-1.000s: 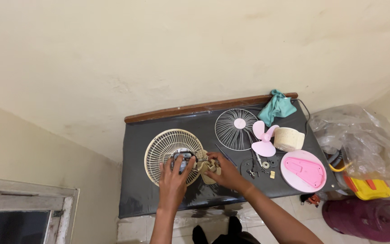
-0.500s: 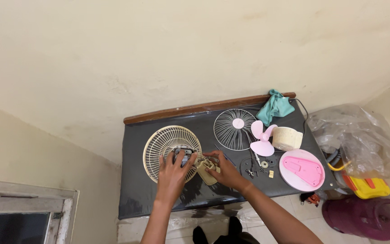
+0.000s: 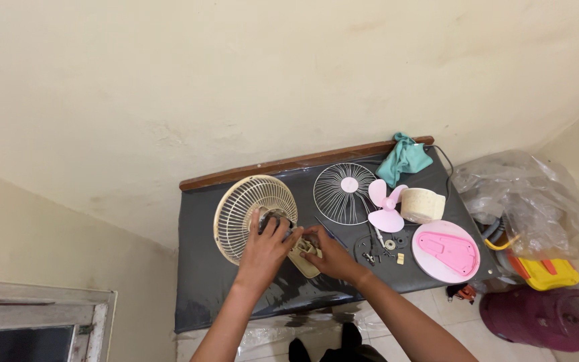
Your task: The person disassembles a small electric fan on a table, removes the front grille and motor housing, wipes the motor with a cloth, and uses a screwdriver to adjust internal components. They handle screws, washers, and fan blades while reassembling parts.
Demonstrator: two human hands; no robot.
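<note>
Cream plastic fills both hands at the middle of the table: the left hand [image 3: 266, 248] lies fingers spread over the dark motor [image 3: 277, 220] at the hub of the cream rear fan guard [image 3: 239, 208], pressing down on it rather than closing around it, and the right hand [image 3: 328, 253] is curled with its fingers together on the cream motor housing [image 3: 303, 258] that juts out from under the guard's lower right edge; how firmly it pinches that piece I cannot tell from this height. The two hands almost touch above the housing. Just right of the right hand a thin dark tool [image 3: 330, 231] lies slantwise, and past it sits a scatter of small dark screws and fittings [image 3: 380, 248]. Above those the white wire front guard [image 3: 344, 193] lies flat, with the pink fan blade [image 3: 384, 204] overlapping its right rim and a cream cylindrical cap [image 3: 423, 205] just beside the blade. A pink round base [image 3: 446, 251] rests near the table's right front corner, and a teal cloth [image 3: 403, 157] is bunched at the back edge. All this lies on a table covered with dark sheet [image 3: 202, 281], set against a pale wall. Off to the right, on the floor, are a crumpled clear plastic bag [image 3: 531, 201], a yellow box [image 3: 544, 273] and a maroon jug [image 3: 544, 318].
</note>
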